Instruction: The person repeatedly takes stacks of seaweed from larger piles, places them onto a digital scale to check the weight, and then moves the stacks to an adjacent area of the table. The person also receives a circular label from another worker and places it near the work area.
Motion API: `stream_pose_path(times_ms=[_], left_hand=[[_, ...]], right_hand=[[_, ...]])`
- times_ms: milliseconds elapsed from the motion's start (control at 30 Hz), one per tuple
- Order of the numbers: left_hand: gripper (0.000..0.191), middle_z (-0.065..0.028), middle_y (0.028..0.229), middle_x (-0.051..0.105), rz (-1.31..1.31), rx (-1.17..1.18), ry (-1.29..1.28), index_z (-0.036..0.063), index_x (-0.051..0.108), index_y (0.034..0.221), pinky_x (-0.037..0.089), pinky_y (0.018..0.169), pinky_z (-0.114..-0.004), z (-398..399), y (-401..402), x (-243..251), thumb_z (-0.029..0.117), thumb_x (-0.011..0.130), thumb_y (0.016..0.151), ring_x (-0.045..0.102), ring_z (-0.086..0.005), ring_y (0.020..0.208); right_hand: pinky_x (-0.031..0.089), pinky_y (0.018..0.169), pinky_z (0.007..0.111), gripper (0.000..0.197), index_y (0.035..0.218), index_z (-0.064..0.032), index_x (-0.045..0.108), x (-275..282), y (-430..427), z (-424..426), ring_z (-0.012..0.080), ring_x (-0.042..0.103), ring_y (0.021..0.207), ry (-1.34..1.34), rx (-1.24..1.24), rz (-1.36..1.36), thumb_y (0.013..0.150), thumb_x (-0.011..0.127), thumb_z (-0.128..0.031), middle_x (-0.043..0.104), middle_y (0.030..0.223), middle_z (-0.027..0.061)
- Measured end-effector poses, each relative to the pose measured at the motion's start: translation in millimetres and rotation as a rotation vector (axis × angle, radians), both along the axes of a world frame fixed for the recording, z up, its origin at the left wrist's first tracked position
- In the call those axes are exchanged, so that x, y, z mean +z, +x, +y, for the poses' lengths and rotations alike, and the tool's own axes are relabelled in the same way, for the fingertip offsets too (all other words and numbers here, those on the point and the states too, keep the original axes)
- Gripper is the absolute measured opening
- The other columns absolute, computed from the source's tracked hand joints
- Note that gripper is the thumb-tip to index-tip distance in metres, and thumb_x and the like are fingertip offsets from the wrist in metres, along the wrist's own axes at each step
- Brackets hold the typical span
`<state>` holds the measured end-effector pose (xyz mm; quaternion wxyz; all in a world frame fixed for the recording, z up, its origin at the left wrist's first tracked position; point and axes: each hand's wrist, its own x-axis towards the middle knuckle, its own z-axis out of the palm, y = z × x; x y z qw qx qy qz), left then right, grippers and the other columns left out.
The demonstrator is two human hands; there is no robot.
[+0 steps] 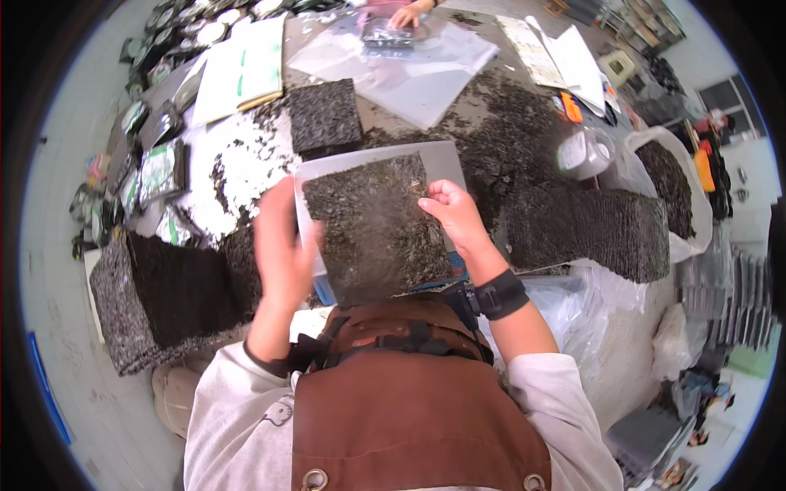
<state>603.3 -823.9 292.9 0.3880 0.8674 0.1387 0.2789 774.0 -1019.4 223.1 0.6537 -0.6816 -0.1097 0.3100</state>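
Note:
A dark sheet of dried seaweed (377, 227) lies tilted in front of me, over a pale plastic tray (439, 161) with a blue part at its lower edge. My right hand (457, 215) pinches the sheet's right edge between thumb and fingers. Beside its left edge is my left hand (282, 239), blurred by motion, with the thumb apart from the fingers and nothing visible in it. To the left stands a long stack of seaweed sheets (184, 294); another stack (589, 230) leans over on the right. Behind the tray sits a square seaweed stack (325, 113).
Seaweed crumbs (516, 129) cover the table. At right are a clear plastic jar (586, 152), an orange tool (571, 108) and a white bag (700, 227) of seaweed scraps. Packed pouches (163, 169) crowd the left. Opposite, another person's hand (408, 13) rests on a packet above plastic film (424, 80).

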Motion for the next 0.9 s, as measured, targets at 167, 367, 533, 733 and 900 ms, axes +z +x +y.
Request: stream_pose_path(times_ms=[167, 367, 533, 733, 900], left_hand=[[0.066, -0.0143, 0.140, 0.031, 0.498, -0.274, 0.500, 0.0052, 0.039, 0.132, 0.015, 0.107, -0.048, -46, 24, -93, 0.042, 0.056, 0.080, 0.024, -0.0318, 0.132], [0.067, -0.0137, 0.140, 0.032, 0.483, -0.271, 0.538, 0.0056, 0.038, 0.133, 0.014, 0.107, -0.050, -45, 22, -105, 0.045, 0.052, 0.081, 0.024, -0.0309, 0.132], [0.067, -0.0131, 0.141, 0.032, 0.486, -0.262, 0.552, 0.0066, 0.038, 0.133, 0.014, 0.107, -0.050, -46, 25, -103, 0.046, 0.053, 0.081, 0.025, -0.0305, 0.132], [0.066, -0.0127, 0.141, 0.031, 0.501, -0.269, 0.541, 0.0069, 0.038, 0.133, 0.014, 0.107, -0.049, -46, 24, -104, 0.046, 0.052, 0.081, 0.023, -0.0297, 0.133], [0.065, -0.0127, 0.142, 0.030, 0.531, -0.258, 0.540, 0.0072, 0.038, 0.133, 0.013, 0.107, -0.049, -47, 24, -101, 0.045, 0.052, 0.082, 0.023, -0.0294, 0.133]], right_hand=[[0.048, 0.069, 0.029, 0.027, 0.100, -0.0021, 0.055, -42, 6, 8, 0.0177, 0.061, 0.075, -0.577, 0.183, -0.367, 0.076, 0.066, -0.007, 0.062, 0.084, 0.0106], [0.048, 0.073, 0.035, 0.032, 0.097, -0.0044, 0.057, -5, 1, 23, 0.0253, 0.058, 0.087, -0.631, 0.355, -1.061, 0.069, 0.070, -0.011, 0.058, 0.097, 0.0096], [0.046, 0.072, 0.039, 0.025, 0.089, -0.0058, 0.059, -12, 15, 33, 0.0284, 0.054, 0.089, -0.651, 0.502, -1.181, 0.067, 0.070, -0.011, 0.056, 0.088, 0.0090], [0.047, 0.066, 0.042, 0.011, 0.073, -0.0043, 0.060, -22, 26, 44, 0.0335, 0.057, 0.076, -0.725, 0.594, -1.139, 0.068, 0.067, -0.012, 0.056, 0.077, 0.0128], [0.047, 0.059, 0.037, 0.011, 0.071, -0.0028, 0.057, -28, 38, 34, 0.0275, 0.057, 0.063, -0.620, 0.470, -0.945, 0.070, 0.064, -0.011, 0.057, 0.073, 0.0113]])
